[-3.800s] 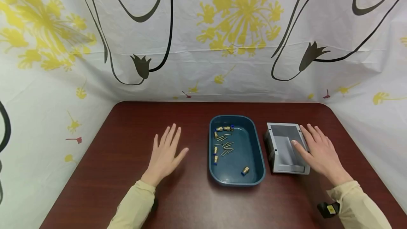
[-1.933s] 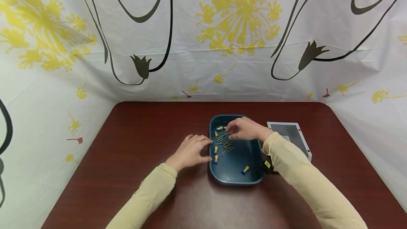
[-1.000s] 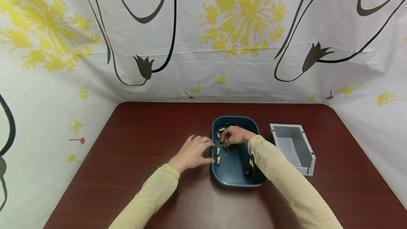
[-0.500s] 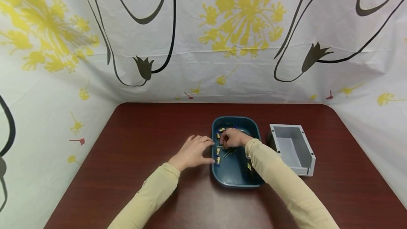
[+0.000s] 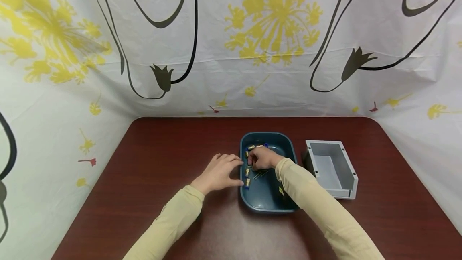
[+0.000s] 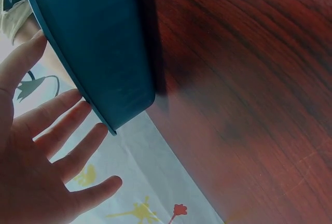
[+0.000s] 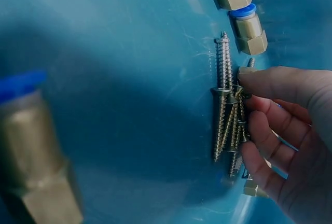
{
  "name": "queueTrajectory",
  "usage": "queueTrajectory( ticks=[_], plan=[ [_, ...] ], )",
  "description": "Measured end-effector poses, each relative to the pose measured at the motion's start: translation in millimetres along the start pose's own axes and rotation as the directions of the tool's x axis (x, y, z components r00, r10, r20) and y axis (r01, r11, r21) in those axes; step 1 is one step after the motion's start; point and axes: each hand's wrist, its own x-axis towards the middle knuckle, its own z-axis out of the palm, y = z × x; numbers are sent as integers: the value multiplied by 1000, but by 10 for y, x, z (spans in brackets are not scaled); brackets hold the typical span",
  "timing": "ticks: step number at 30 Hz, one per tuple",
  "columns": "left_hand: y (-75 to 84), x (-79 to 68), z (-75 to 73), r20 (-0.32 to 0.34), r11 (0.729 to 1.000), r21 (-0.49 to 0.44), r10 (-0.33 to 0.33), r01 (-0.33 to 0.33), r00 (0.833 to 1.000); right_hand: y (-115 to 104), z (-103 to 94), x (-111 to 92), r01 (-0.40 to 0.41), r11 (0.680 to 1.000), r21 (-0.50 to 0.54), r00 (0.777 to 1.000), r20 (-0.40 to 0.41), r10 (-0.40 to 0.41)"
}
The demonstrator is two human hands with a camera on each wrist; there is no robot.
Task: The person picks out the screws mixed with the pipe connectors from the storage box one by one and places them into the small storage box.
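Note:
My right hand (image 5: 263, 157) is down inside the dark blue tray (image 5: 261, 202). Its thumb and fingers curl around some of the screws (image 7: 223, 73) lying in a small pile; palm and fingers partly hide them. Brass fittings with blue collars (image 7: 251, 32) lie around the pile, one large and blurred fitting (image 7: 39, 151) close to the right wrist camera. At the tray's left side, my left hand (image 5: 218, 173) has its fingers spread and nearly straight. In the left wrist view, its fingertips (image 6: 101, 130) are right at the tray's rim (image 6: 70, 71).
To the right of the tray stands a grey open-topped box (image 5: 341, 192). Everything rests on a dark red-brown table (image 5: 180, 143), with a patterned white curtain (image 5: 213, 43) behind it. My right sleeve (image 5: 317, 200) crosses the tray's right edge.
From the grey box, my right hand has moved left into the tray and reached the screws. My left hand has moved right to the tray's edge and has stayed there since.

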Motion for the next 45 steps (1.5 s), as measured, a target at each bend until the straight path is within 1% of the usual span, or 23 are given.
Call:
queueTrajectory(
  ticks=[6, 10, 15, 18, 28, 37, 45],
  plan=[
    [2, 2, -17, -5, 1000, 11, 4, -4, 1000, -22, 13, 31, -54, 998, -33, 998, 8, 55],
    [2, 1, -9, -8, 1000, 13, 6, -6, 1000, -10, 39, 24, -66, 998, -19, 998, 4, 66],
    [13, -6, -5, -4, 1000, 11, -1, 1, 1000, 21, 40, -8, -45, 998, 36, 999, 10, 45],
    [20, -7, -5, 2, 1000, 10, -7, 7, 1000, 43, 37, -22, -29, 998, 47, 1000, 13, 28],
    [15, 1, 6, 1, 1000, 15, -12, 12, 1000, 53, 57, -26, 5, 1000, -10, 1000, -28, -5],
    [12, 4, 13, 5, 1000, 14, -13, 13, 1000, 78, 71, -28, 19, 1000, 15, 999, -38, -19],
    [10, 3, 11, 0, 1000, 8, -12, 12, 1000, 87, 17, -43, 0, 1000, 13, 998, -69, 1]
  ],
)
